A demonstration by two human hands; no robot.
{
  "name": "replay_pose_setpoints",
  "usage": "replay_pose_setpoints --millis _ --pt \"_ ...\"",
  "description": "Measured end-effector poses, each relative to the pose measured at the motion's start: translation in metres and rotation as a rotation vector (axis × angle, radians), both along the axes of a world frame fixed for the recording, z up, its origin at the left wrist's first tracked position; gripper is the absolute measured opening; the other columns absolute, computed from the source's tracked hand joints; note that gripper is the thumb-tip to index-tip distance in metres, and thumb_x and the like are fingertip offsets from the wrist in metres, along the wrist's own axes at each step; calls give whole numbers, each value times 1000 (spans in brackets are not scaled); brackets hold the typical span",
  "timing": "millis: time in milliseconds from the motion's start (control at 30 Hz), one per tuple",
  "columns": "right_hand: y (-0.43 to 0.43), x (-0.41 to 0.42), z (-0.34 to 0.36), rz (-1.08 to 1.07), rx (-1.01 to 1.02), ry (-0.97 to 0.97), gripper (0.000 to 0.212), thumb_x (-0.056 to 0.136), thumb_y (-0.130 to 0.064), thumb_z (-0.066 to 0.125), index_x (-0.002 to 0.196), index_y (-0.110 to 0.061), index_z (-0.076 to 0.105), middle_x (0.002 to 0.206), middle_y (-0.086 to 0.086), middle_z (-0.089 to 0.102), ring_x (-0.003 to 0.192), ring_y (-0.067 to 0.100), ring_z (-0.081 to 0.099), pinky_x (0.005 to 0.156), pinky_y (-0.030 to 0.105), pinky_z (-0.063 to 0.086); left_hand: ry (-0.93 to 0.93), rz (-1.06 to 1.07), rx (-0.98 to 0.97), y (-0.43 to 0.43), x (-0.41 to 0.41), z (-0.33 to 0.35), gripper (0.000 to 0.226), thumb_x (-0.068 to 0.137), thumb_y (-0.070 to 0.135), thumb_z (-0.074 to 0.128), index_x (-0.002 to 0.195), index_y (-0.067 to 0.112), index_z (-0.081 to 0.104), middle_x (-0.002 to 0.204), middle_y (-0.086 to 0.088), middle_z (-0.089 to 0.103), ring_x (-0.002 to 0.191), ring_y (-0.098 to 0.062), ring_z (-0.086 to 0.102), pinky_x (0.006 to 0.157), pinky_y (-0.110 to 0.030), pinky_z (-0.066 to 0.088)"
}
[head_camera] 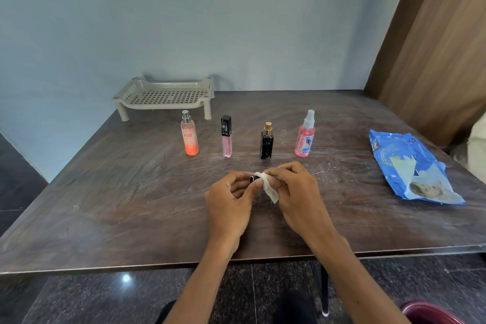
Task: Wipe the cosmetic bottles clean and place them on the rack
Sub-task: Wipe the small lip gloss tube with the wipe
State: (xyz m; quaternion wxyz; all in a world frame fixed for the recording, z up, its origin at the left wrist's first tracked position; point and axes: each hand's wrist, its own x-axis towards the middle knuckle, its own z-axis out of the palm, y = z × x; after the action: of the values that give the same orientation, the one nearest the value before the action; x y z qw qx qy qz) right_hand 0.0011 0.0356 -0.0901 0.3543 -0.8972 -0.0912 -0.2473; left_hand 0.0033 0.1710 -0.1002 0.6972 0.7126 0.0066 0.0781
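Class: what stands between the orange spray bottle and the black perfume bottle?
One upright pink lip gloss stands between the orange bottle and the black bottle, apart from both; the head view shows it.

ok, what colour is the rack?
The rack is beige, its floor a grid of square holes; head view, the only one.

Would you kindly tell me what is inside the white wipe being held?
A small black tube pokes out of the wipe, gripped by the left hand; wipe and right hand hide its remainder.
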Motion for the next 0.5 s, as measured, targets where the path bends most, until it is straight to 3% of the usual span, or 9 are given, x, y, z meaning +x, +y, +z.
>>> replay_pose_setpoints --millis 300,500 --pt "-2 -6 1 -25 65 -26 20 88 -12 67 108 -11 73 96 2 62 82 6 58 73 7 44 -19 1 -96 0 -2 2 18 79 12 83 94 18 75 88 1 79 87 -12 76 77 -25 59" --pt "-25 -7 -8 -190 48 35 19 89 -14 67 107 -14 74 90 -2 61 79 4 56 65 6 39 -43 -1 -82 0 -1 0 22 81 6 80 98 19 74 92 2 80 90 -9 76 79 -19 57"
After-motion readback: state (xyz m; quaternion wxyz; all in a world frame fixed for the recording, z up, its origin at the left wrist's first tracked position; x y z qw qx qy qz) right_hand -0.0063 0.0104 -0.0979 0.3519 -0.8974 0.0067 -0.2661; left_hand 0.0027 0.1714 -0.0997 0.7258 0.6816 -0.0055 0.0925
